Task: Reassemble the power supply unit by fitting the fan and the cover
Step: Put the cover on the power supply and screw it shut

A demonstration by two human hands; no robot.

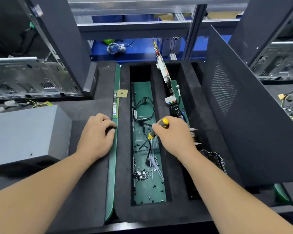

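Right hand (173,134) is gripping a yellow-and-black screwdriver (156,130) over the screw tray (149,191); left hand (98,134) is resting curled, grasping nothing visible. Power supply unit (29,132) is sitting at nine o'clock (cover on). The tip could be scattering loose screws (142,174).

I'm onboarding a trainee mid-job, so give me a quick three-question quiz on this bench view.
1. True or false: the right hand holds the yellow-and-black screwdriver over the middle foam compartment.
2. Where does the grey power supply unit sit? A) left of the left hand B) inside the middle compartment C) on the perforated side panel
3. Fill in: the loose screws lie on the ____ floor of the compartment.

Key: 1 true; 2 A; 3 green
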